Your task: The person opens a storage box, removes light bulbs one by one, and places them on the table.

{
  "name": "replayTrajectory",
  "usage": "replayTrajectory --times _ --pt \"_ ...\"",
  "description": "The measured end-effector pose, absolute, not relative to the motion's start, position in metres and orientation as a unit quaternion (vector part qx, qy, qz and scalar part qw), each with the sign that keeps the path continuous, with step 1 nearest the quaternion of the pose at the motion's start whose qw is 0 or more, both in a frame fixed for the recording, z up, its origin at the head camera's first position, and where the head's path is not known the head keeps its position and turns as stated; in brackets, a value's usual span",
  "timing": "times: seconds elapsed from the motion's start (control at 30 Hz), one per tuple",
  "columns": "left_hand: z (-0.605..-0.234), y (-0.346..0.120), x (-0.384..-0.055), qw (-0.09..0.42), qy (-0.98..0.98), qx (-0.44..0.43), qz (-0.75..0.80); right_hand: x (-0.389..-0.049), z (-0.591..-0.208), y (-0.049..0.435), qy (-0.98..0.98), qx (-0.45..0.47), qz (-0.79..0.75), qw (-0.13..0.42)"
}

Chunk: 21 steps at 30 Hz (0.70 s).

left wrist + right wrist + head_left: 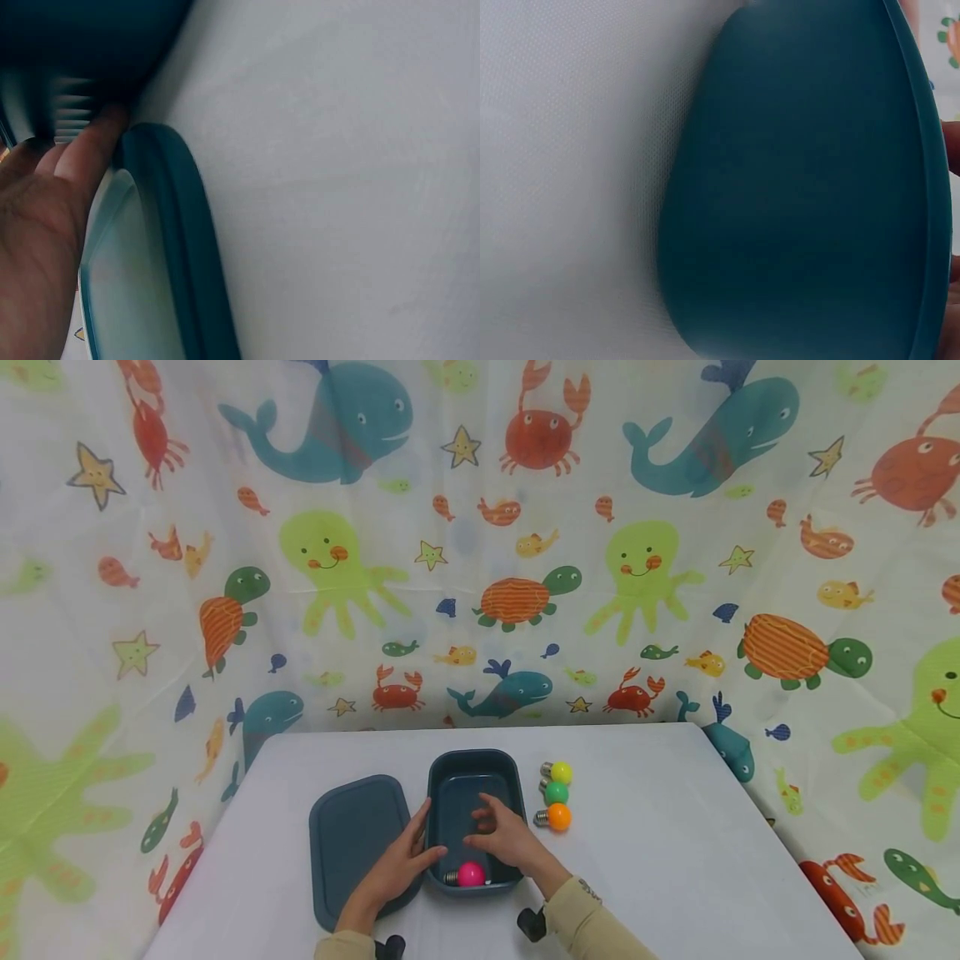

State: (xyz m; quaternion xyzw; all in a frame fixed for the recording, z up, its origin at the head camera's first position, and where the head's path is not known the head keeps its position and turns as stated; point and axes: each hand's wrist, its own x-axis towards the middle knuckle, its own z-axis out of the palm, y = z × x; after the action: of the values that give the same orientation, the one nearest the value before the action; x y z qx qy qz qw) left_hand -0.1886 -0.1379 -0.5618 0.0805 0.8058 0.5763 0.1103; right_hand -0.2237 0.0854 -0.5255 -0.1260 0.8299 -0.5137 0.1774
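Observation:
A dark blue rectangular box stands uncovered on the table. Inside, at its near end, lies a pink light bulb with a metal screw base. My left hand touches the box's left side, fingers stretched along the outer wall and thumb at the rim. Those fingers also show against the wall in the left wrist view. Above the inside of the box hovers my right hand, fingers loosely bent, with nothing visible between them. The right wrist view mostly shows the box's outer wall, hiding most of that hand.
Left of the box lies its flat blue lid, partly under my left hand. To the right, a yellow bulb, a green bulb and an orange bulb lie in a column on the white table. A patterned curtain hangs behind.

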Motion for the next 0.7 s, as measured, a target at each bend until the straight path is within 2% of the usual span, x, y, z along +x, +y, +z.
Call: replayTrajectory --times 0.7 --pt "-0.5609 -0.1381 -0.1881 0.113 0.808 0.080 0.573 -0.2224 -0.5204 0.0799 0.853 -0.134 -0.444 0.237"
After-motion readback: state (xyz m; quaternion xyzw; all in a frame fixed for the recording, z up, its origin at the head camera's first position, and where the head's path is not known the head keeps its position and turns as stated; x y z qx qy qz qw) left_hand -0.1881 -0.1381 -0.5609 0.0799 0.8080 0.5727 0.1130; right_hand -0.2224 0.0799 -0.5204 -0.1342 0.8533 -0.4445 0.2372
